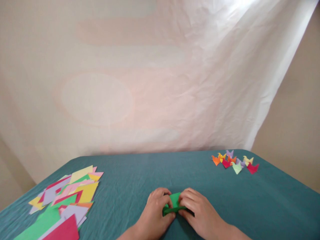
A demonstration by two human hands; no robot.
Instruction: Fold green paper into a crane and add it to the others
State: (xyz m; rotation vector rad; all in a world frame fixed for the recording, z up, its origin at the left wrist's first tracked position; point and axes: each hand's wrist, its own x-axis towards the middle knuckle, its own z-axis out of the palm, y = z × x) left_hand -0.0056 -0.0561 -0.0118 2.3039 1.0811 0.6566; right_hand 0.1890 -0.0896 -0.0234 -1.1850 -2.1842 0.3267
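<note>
A small piece of green folded paper (174, 202) lies on the teal tablecloth (140, 173) near the front edge. My left hand (155, 213) pinches its left side with curled fingers. My right hand (200, 213) presses and grips its right side, fingers bent over the fold. Most of the paper is hidden under my fingers.
A loose pile of coloured paper squares (65, 200) spreads over the table's left front. Several small folded paper figures (235, 161) in orange, red, purple, yellow and pale green sit at the back right. A creased white sheet (160, 76) hangs behind the table.
</note>
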